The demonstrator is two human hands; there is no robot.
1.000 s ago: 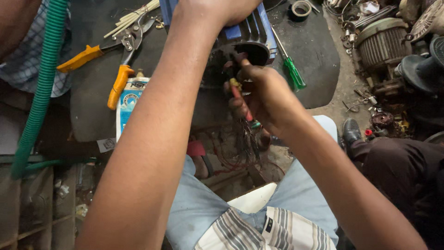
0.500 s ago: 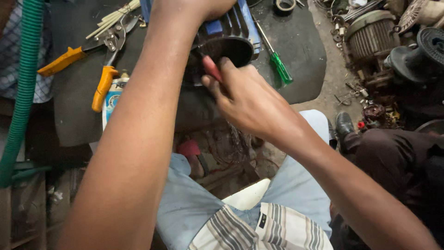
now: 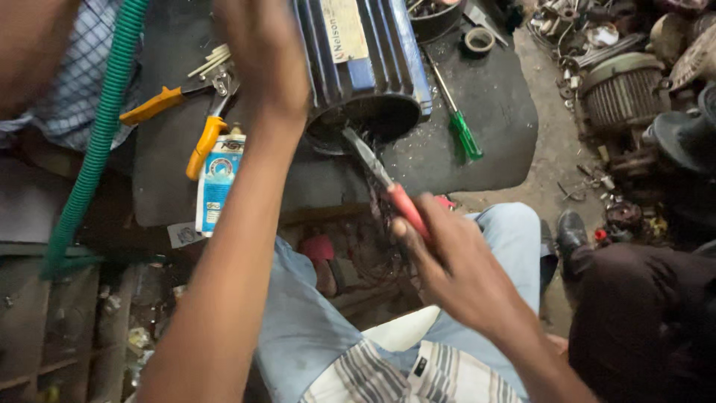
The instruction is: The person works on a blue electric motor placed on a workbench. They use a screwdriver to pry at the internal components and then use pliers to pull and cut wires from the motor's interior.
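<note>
— Where's your blue motor [image 3: 363, 56]?
— On the bench [image 3: 492, 112]; your left hand [image 3: 261, 56] rests against its side, grip unclear.
— Right hand [image 3: 455, 261]?
— Clamped on the red-handled screwdriver [image 3: 384, 181], tip inside the motor's open end.

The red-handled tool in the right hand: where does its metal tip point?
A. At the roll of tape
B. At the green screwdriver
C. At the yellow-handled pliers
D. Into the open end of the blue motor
D: the right hand holds the red-handled tool with its blade reaching into the blue motor opening.
</note>
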